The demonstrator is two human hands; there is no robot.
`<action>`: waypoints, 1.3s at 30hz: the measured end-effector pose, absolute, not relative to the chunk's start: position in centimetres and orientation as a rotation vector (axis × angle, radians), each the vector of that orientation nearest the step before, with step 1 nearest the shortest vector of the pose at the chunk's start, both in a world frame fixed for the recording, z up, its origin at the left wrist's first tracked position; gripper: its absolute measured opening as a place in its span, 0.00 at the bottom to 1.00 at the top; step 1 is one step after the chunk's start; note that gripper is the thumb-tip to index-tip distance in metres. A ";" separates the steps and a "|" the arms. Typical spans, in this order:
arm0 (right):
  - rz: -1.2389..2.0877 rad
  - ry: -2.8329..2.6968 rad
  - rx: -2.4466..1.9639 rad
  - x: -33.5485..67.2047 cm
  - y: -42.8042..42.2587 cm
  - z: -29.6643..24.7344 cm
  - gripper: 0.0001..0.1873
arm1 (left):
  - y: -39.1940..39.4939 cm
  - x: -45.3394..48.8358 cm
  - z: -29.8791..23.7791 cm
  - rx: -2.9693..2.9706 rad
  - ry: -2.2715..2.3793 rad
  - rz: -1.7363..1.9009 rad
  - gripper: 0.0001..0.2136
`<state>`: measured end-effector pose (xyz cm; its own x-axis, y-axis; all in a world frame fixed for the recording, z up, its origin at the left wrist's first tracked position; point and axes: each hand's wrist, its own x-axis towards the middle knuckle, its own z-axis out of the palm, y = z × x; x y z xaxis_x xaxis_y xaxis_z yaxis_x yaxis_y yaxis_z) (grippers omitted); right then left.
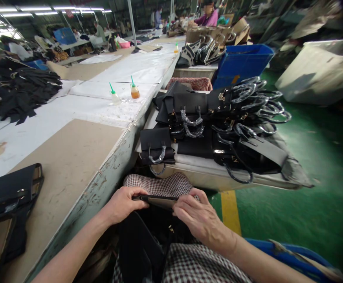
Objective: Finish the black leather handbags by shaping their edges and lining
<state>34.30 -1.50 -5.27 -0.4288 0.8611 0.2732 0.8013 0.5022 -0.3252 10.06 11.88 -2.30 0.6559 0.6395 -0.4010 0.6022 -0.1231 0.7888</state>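
Observation:
A black handbag [143, 239] lies open across my lap, over checkered cloth [159, 184]. Its upper edge, with a beige lining strip, is stretched between my two hands. My left hand [128, 202] pinches the left end of that edge between thumb and fingers. At the other end, my right hand [199, 214] has its fingers curled over the edge. A small gold-coloured fitting shows on the bag below the hands. The bag's lower part is dark and hard to make out.
Black handbags with plastic-wrapped handles [212, 122] are piled on a low table ahead. Along my left runs a long worktable [100, 129] with two glue bottles [134, 92] and black bag pieces [9, 192]. A blue bin [242, 63] stands beyond; a person in purple [208, 15] is farther back.

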 end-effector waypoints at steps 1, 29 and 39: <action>0.220 -2.332 -1.411 34.1 -1.5 -4.9 0.08 | 11.8 10.1 -2.2 1.797 0.990 0.050 0.11; 1.493 -1.165 -1.504 35.7 2.5 -7.8 0.13 | 11.4 10.0 -2.1 1.636 1.043 0.105 0.10; 1.682 -1.040 -1.428 36.3 2.3 -7.9 0.19 | 11.6 10.4 -2.3 1.624 0.997 0.077 0.11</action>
<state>36.30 2.29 -7.90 -0.1594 0.8855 -0.4364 -0.0057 -0.4428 -0.8966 10.37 11.56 -2.32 0.6343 0.6302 -0.4477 0.5539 0.0334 0.8319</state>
